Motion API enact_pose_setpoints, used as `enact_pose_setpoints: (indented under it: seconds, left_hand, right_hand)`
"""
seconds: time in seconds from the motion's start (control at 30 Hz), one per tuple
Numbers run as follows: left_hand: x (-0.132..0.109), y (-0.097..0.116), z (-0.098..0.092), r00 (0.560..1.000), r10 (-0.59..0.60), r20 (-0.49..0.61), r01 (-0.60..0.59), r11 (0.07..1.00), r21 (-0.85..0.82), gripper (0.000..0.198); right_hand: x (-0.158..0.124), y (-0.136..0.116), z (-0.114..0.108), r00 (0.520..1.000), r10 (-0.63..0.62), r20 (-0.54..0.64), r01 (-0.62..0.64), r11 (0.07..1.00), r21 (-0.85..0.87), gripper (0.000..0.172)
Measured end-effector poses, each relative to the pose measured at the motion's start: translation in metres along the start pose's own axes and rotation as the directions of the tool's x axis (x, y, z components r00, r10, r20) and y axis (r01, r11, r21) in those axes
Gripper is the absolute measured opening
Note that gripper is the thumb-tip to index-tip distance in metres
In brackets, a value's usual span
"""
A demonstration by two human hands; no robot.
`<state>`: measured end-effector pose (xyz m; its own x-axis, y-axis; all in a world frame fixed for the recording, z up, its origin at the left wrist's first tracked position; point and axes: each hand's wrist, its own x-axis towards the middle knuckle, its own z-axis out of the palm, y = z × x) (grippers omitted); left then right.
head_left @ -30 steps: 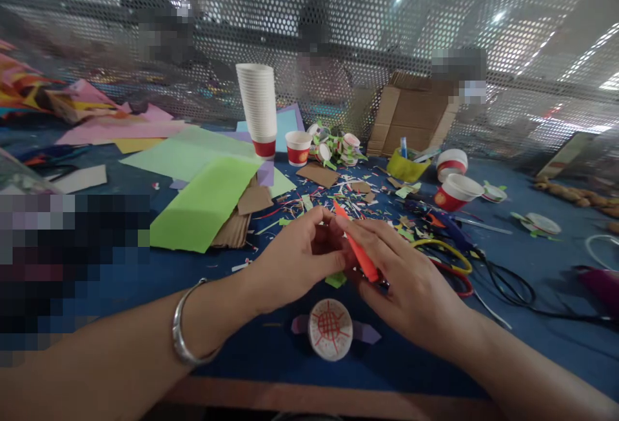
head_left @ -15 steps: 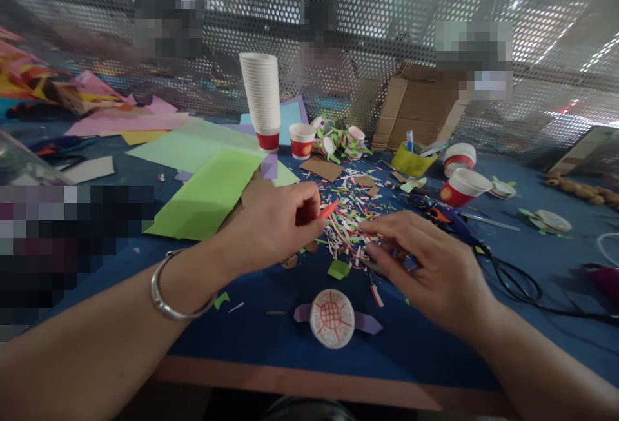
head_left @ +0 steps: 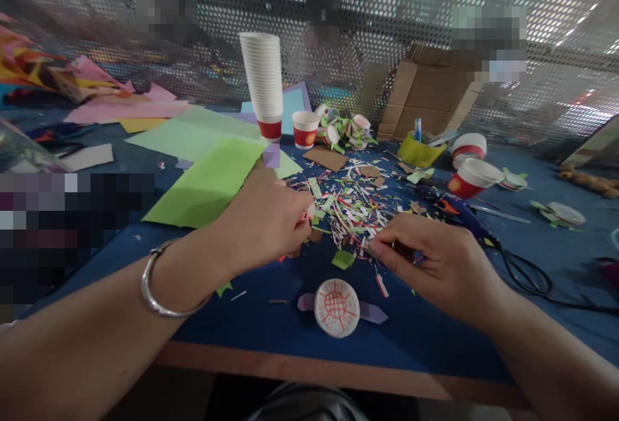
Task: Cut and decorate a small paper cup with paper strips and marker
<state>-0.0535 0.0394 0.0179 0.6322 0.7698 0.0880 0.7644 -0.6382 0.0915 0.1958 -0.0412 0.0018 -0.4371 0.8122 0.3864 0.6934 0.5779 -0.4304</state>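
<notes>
My left hand [head_left: 271, 215] is closed round a slim red pen-like object [head_left: 305, 215], most of it hidden by the fingers. It hovers beside the corner of a green paper sheet [head_left: 213, 182]. Thumb and forefinger of my right hand [head_left: 425, 253] pinch at a small pale paper scrap at the near edge of a heap of shredded paper [head_left: 348, 208]. Closer to me lies a round white paper disc [head_left: 337, 308] with a red grid drawn on it, and purple paper strips [head_left: 373, 313] stick out on either side.
A tall stack of paper cups [head_left: 264, 86] and a single cup [head_left: 305, 129] stand at the back. Small cup crafts [head_left: 345, 127] are piled beside them. On the right are a yellow holder [head_left: 420, 152], a tipped cup [head_left: 474, 178], a glue gun [head_left: 461, 221] and its black cable [head_left: 522, 273].
My left hand has turned and drawn slightly left, and the red object now points down under the fingers. My right thumb and forefinger have closed together at the scraps.
</notes>
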Motion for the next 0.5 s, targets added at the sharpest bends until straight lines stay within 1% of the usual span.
enact_pose_setpoints:
  seconds: [0.07,0.13,0.2,0.27,0.33,0.37,0.4,0.5]
  left_hand:
    - [0.0,0.002,0.001,1.0,0.021,-0.022,-0.021,1.0,0.002,0.029]
    - [0.0,0.005,0.001,0.998,0.068,-0.019,-0.069,0.995,-0.075,0.032]
    - [-0.002,0.009,0.0,0.992,0.126,0.022,-0.118,0.969,-0.215,0.034]
    - [-0.005,0.014,-0.004,0.978,0.193,0.081,-0.156,0.928,-0.339,0.041]
    - [-0.009,0.02,-0.008,0.955,0.26,0.143,-0.184,0.898,-0.399,0.052]
    - [-0.012,0.023,-0.009,0.939,0.288,0.189,-0.19,0.889,-0.416,0.056]
    - [-0.015,0.025,-0.009,0.927,0.311,0.21,-0.203,0.886,-0.418,0.058]
    - [-0.023,0.03,-0.001,0.901,0.371,0.225,-0.272,0.887,-0.373,0.062]
  right_hand:
    - [-0.001,-0.001,0.001,0.998,-0.01,0.066,0.008,1.0,0.026,0.02]
    - [-0.002,-0.001,0.003,0.993,-0.025,0.114,0.022,0.999,0.03,0.019]
    - [-0.002,-0.002,0.004,0.988,-0.047,0.15,0.044,0.999,0.019,0.017]
    - [-0.002,-0.003,0.005,0.983,-0.071,0.171,0.071,0.997,0.006,0.017]
    - [-0.002,-0.002,0.005,0.979,-0.084,0.184,0.084,0.996,0.004,0.018]
    - [-0.002,-0.002,0.005,0.978,-0.084,0.189,0.084,0.996,0.004,0.018]
    - [-0.002,-0.001,0.005,0.978,-0.082,0.194,0.083,0.997,0.002,0.017]
    - [-0.003,0.0,0.005,0.978,-0.075,0.197,0.08,0.997,-0.02,0.018]
